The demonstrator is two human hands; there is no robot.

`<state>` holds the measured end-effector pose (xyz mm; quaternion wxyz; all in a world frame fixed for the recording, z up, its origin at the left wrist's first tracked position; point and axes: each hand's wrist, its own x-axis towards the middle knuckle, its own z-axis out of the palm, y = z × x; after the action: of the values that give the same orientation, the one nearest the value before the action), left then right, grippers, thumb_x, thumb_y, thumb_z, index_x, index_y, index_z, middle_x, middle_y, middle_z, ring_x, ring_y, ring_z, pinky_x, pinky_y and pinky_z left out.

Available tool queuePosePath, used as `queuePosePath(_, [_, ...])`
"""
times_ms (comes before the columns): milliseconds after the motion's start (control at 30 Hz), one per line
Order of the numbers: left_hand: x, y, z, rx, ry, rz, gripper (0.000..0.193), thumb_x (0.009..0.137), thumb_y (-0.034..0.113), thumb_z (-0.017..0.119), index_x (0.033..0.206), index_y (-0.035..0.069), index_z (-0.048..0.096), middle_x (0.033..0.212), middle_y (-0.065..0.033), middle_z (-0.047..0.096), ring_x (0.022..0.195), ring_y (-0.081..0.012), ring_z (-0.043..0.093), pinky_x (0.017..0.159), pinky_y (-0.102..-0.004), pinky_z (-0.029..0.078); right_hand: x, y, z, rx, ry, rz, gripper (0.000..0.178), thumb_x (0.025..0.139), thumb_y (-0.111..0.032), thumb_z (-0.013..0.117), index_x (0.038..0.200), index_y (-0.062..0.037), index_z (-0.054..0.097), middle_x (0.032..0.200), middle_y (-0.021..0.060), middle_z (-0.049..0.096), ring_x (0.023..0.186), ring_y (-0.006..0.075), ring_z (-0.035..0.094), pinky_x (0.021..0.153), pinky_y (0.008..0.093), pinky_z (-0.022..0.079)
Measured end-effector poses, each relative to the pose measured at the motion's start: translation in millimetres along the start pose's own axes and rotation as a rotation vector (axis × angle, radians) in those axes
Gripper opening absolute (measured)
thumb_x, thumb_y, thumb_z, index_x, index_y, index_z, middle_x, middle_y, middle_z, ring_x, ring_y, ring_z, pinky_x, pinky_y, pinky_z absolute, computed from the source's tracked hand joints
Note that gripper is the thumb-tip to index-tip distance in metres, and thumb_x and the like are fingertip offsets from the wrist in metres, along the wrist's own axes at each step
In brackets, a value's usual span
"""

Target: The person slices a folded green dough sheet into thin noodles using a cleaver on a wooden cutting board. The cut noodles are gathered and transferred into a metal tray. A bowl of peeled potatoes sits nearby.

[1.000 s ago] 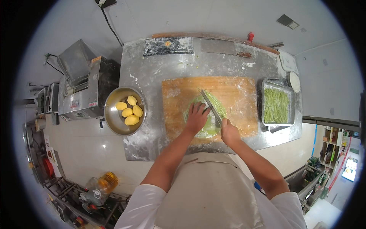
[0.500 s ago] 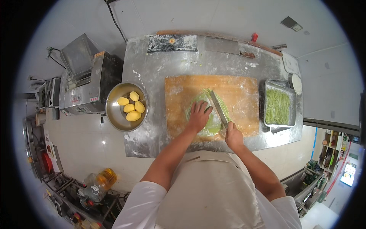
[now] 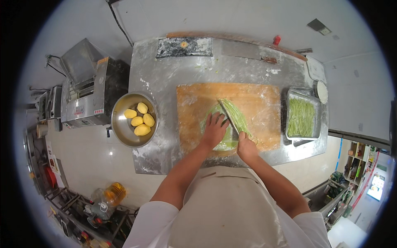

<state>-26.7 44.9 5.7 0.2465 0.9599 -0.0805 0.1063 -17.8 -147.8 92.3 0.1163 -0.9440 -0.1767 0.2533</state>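
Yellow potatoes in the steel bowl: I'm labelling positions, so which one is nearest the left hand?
The rightmost potato in the steel bowl; the other four potatoes all lie further left, farther from the left hand.

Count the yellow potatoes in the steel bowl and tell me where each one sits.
5 yellow potatoes, all in the steel bowl: one at left, one at top, one in the middle, one at right, one at the bottom. None looks hidden.

The left hand (image 3: 214, 134) lies palm down, its fingers (image 3: 214, 119) slightly spread and pointing away from the body. The right hand (image 3: 247, 148) is curled into a grip, and both bare forearms (image 3: 185, 171) angle inward from the sides.
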Motion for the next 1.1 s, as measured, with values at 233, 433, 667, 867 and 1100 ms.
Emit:
queuePosePath(233, [1,1,7,0.021,0.095,-0.016,0.038,0.083,0.012,0.071,0.121,0.019,0.073,0.134,-0.0081,0.058,0.138,-0.0315,0.047,0.118,-0.0608,0.033,8,2,-7,-0.029,0.035,-0.029,0.027,0.089,0.001,0.055,0.113,0.0009,0.044,0.11,0.0311,0.062,0.088,0.0502,0.069,0.074,0.0556,0.058])
queuePosePath(433, [-1,-1,3,0.011,0.099,-0.017,0.038,0.083,0.012,0.069,0.121,0.019,0.073,0.136,-0.008,0.058,0.137,-0.0319,0.048,0.118,-0.0602,0.033,-32,7,-11,-0.028,-0.032,0.043,0.031,0.086,0.0,0.061,0.113,0.001,0.044,0.106,0.0298,0.064,0.086,0.0488,0.07,0.073,0.0543,0.059])
queuePosePath(667, [-4,2,4,0.026,0.077,0.001,0.037,0.085,0.012,0.065,0.121,0.017,0.072,0.135,-0.0103,0.058,0.137,-0.0348,0.047,0.118,-0.061,0.033,-27,24,8,-0.01,0.095,0.002,0.03,0.088,-0.002,0.061,0.111,0.0004,0.043,0.104,0.0292,0.064,0.08,0.0482,0.07,0.068,0.0546,0.058])
queuePosePath(867, [-1,0,3,0.016,0.078,0.006,0.037,0.086,0.012,0.065,0.122,0.017,0.072,0.134,-0.011,0.058,0.137,-0.0337,0.047,0.118,-0.06,0.032,-26,13,-13,-0.028,0.06,-0.001,0.027,0.09,-0.004,0.061,0.111,0.0,0.044,0.103,0.0286,0.064,0.078,0.0473,0.07,0.066,0.055,0.058])
queuePosePath(1100, [0,1,-4,-0.009,0.035,-0.009,0.037,0.085,0.012,0.067,0.121,0.017,0.073,0.134,-0.0105,0.058,0.137,-0.0332,0.047,0.118,-0.0594,0.032,-26,9,-11,0.006,0.008,0.013,0.025,0.091,-0.004,0.059,0.111,0.001,0.044,0.106,0.0287,0.063,0.08,0.0485,0.069,0.069,0.0562,0.058])
